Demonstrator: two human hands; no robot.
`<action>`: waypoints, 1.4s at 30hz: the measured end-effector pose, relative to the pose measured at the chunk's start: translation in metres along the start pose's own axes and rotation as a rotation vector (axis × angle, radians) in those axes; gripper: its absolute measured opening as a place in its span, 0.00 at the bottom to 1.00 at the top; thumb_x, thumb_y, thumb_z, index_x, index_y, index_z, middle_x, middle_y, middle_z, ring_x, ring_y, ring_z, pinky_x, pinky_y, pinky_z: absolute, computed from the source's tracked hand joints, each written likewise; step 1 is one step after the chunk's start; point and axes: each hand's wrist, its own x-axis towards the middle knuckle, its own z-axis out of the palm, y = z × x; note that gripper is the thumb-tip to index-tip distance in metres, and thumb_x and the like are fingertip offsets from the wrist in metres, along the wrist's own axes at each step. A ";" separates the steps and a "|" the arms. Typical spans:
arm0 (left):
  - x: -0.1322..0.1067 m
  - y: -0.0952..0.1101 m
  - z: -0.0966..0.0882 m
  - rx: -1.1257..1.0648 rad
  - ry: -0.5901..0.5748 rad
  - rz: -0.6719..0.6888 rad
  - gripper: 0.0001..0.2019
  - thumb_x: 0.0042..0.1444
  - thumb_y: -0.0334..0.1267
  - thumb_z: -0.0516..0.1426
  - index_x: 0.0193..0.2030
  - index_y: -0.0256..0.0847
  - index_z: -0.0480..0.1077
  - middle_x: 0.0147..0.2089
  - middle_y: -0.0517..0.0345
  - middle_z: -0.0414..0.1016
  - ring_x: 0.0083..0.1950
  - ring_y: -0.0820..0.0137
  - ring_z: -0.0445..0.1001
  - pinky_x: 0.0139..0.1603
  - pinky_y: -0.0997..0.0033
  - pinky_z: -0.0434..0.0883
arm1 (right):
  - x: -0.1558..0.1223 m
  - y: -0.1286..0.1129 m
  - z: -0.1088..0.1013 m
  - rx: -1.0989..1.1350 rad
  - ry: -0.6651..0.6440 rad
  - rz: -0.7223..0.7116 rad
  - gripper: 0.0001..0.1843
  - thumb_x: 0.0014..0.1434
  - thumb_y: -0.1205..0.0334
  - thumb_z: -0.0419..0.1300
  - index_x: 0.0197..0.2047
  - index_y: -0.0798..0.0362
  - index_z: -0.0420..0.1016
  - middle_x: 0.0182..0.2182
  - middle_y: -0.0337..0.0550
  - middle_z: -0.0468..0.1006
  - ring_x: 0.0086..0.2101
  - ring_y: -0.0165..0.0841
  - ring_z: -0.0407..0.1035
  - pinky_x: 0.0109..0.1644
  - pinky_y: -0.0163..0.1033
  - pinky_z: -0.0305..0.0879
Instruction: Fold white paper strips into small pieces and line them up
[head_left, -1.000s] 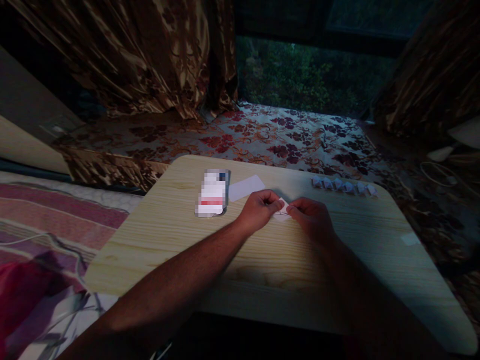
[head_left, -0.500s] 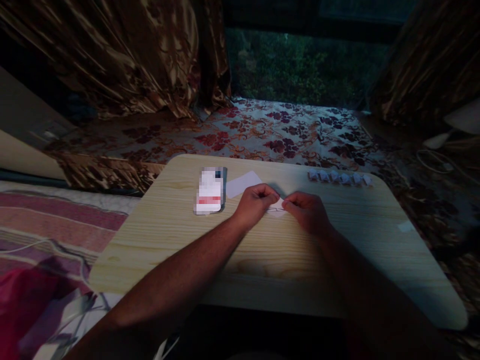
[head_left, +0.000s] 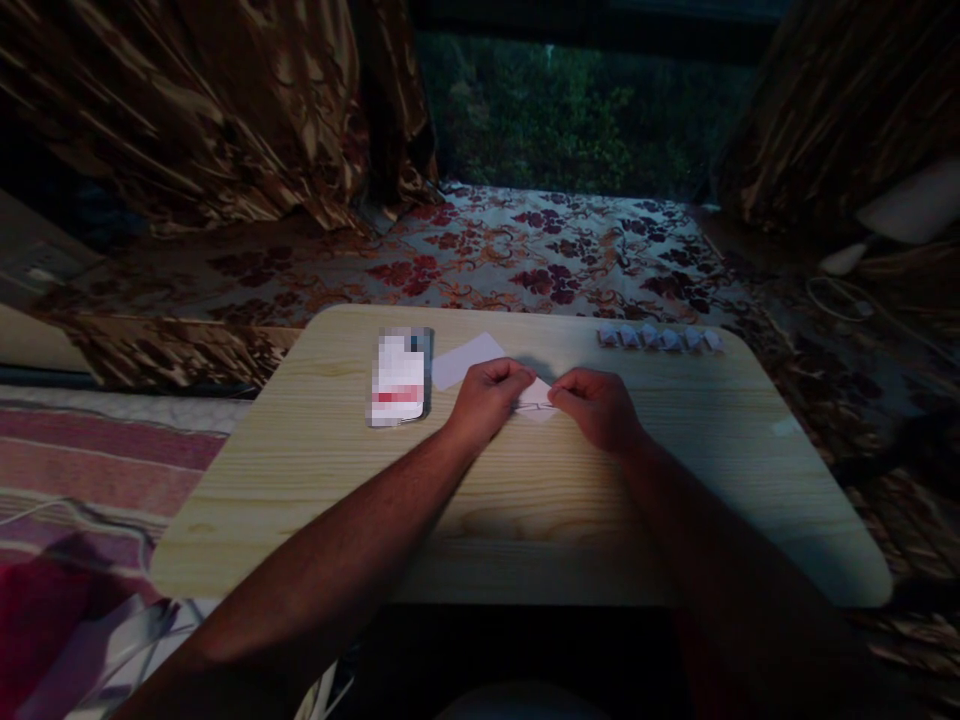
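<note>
A small folded white paper piece (head_left: pixel 537 399) lies on the light wooden table (head_left: pixel 525 500), pinched from both sides. My left hand (head_left: pixel 484 399) grips its left edge with curled fingers. My right hand (head_left: pixel 596 405) grips its right edge the same way. Both hands rest on the tabletop near its far middle. A flat white paper slip (head_left: pixel 466 359) lies just behind my left hand. A row of several small folded paper pieces (head_left: pixel 660 338) sits along the table's far right edge.
A phone with a white card on it (head_left: pixel 398 377) lies left of my hands. Floral fabric (head_left: pixel 540 250) covers the surface beyond the table, with brown curtains (head_left: pixel 187 100) and a dark window behind. Striped bedding (head_left: pixel 90 470) lies at the left.
The camera view drifted, so everything sits slightly lower left in frame. My hands stay pinched on the folded paper, with the fingers drawn a little closer together.
</note>
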 end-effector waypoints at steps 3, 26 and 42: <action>0.000 0.000 -0.001 -0.022 -0.026 0.012 0.10 0.48 0.43 0.64 0.29 0.36 0.76 0.25 0.59 0.74 0.26 0.74 0.66 0.29 0.72 0.62 | 0.001 0.001 0.000 -0.003 0.007 0.000 0.07 0.51 0.60 0.63 0.26 0.53 0.77 0.22 0.38 0.76 0.24 0.29 0.66 0.30 0.34 0.59; 0.001 -0.002 -0.001 -0.110 -0.103 -0.062 0.14 0.50 0.47 0.64 0.36 0.38 0.75 0.26 0.61 0.73 0.23 0.77 0.64 0.24 0.74 0.59 | 0.003 0.000 -0.002 0.059 0.102 0.024 0.09 0.51 0.59 0.62 0.23 0.53 0.74 0.19 0.36 0.72 0.22 0.28 0.62 0.26 0.34 0.55; -0.002 -0.006 0.002 0.016 -0.073 0.106 0.12 0.49 0.39 0.65 0.39 0.36 0.76 0.29 0.58 0.77 0.28 0.75 0.71 0.31 0.74 0.67 | 0.002 -0.004 -0.002 0.082 0.093 0.066 0.09 0.51 0.59 0.62 0.24 0.54 0.75 0.18 0.35 0.71 0.22 0.27 0.61 0.27 0.34 0.54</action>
